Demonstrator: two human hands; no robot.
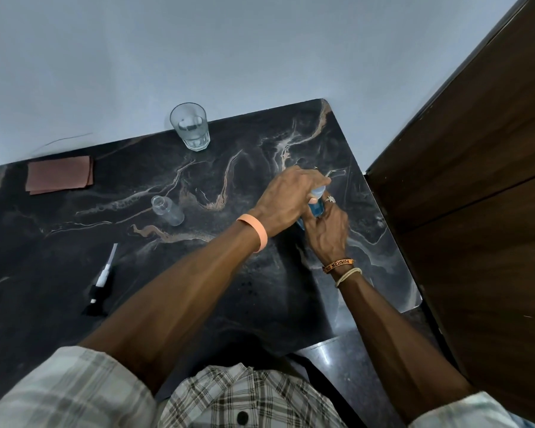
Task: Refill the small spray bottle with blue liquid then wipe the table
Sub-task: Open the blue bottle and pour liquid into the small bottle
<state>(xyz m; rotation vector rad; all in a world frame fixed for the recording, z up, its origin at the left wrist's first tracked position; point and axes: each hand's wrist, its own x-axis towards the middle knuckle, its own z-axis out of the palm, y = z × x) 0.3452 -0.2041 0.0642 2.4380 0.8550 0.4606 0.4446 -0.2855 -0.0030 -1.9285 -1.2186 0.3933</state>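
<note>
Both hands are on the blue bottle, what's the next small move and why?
Probably twist its top open: the left hand grips the top of the blue bottle, the right hand holds its body, while the small bottle stands open and looks empty, waiting to be filled.

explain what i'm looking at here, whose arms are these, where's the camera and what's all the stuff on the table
No machine here: a person wears one camera on the head, looking down at their own arms. The right hand holds a bottle of blue liquid by its body, and the left hand grips its top. On the dark marble table stand a small clear bottle, uncapped, and a drinking glass. A spray pump and a folded brown cloth lie flat.
</note>
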